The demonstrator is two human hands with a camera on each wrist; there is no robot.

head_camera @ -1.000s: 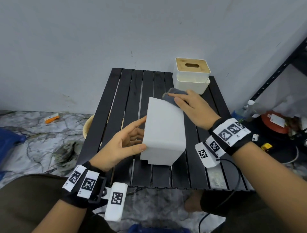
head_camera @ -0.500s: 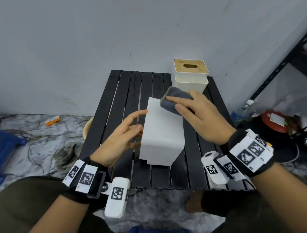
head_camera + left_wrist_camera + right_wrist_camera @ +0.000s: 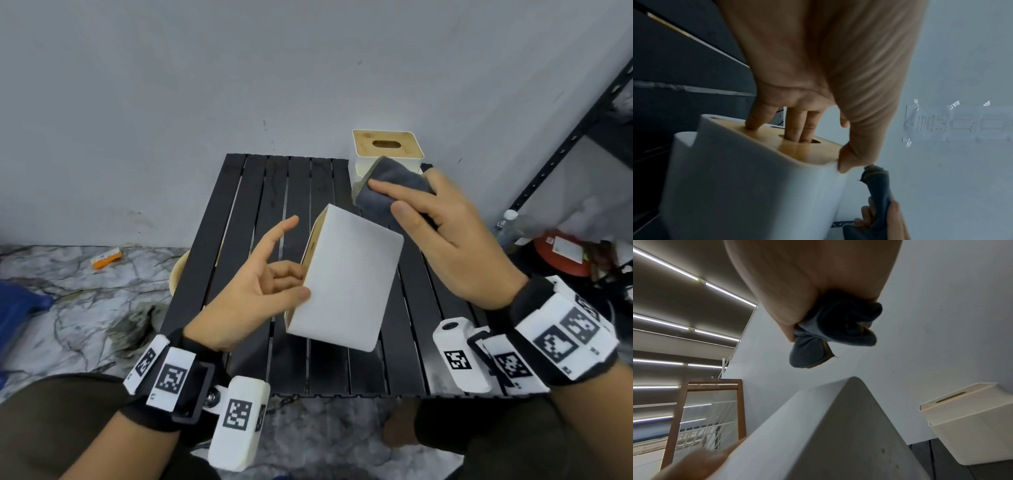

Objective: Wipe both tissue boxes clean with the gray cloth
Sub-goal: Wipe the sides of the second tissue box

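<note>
My left hand (image 3: 274,281) grips a white tissue box (image 3: 346,284) and holds it tilted above the black slatted table (image 3: 253,192). Two fingers (image 3: 797,128) reach into the slot of its wooden lid (image 3: 797,151), and the thumb presses the white side. My right hand (image 3: 404,205) holds the bunched gray cloth (image 3: 394,178) just past the box's far corner, apart from it. In the right wrist view the cloth (image 3: 830,331) hangs above the box's edge (image 3: 828,426). A second tissue box (image 3: 387,147) with a wooden lid stands upright at the table's far right.
A grey wall stands right behind the table. A black metal shelf (image 3: 582,130) rises at the right, with a red object (image 3: 561,253) and a bottle (image 3: 507,222) on the floor beside it. A blue thing (image 3: 17,308) and an orange scrap (image 3: 106,258) lie on the marble floor at the left.
The white box has been lifted and turned, so its wooden lid now faces my left palm. My right hand has raised the cloth off the box, toward the far right.
</note>
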